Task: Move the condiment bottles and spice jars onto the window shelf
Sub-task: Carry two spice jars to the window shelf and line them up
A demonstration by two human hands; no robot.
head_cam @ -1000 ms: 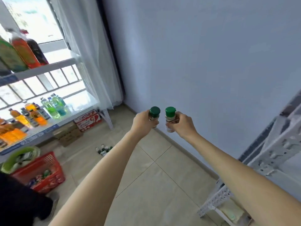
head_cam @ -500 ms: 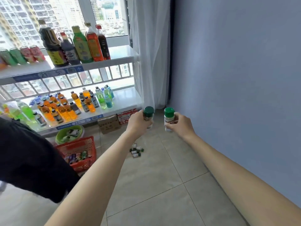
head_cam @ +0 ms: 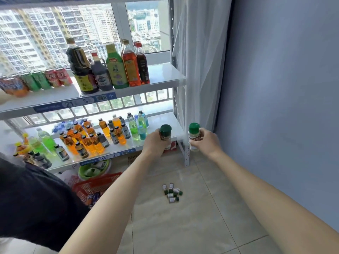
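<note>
Plainly, both hands are carrying, one spice jar each. The left hand is wrapped round a green-capped jar of brown spice, fingers curled about its body so only the cap and shoulder show above the fist. The right hand grips a second green-capped jar of paler contents from the side, thumb and fingers round its lower half. Both jars are upright, probably so they can be set down on their bases without turning the wrist.

They hang in the air just in front of the right front corner of the lower shelf, whose right end is bare; the small drink bottles crowd its middle and left. The upper shelf also has a bare stretch at its right end, beside the tall condiment bottles grouped mid-shelf, with cans lying toward the left edge. I judge the jars are headed for one of these free right ends; which shelf cannot be told.

More green-capped jars lie in a heap on the floor near the shelf leg, so the task is only partly done. A red basket and a green bowl sit under the lower shelf.
</note>
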